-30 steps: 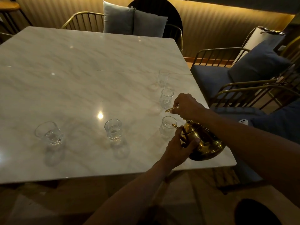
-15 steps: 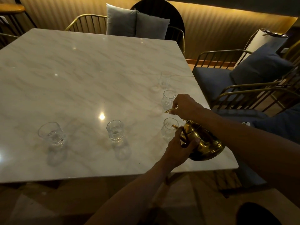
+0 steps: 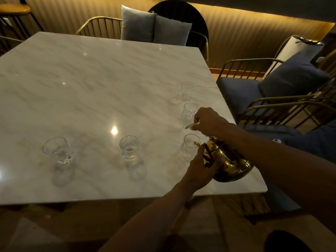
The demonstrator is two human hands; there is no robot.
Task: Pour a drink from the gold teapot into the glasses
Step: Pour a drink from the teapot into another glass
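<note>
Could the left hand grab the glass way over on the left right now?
Probably not right away. The left hand is busy gripping the gold teapot. Nothing blocks the way across the table to that glass, though.

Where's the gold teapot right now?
In the head view the gold teapot is at the marble table's near right corner, tilted, held by the left hand and right hand, spout at the nearest glass.
</note>
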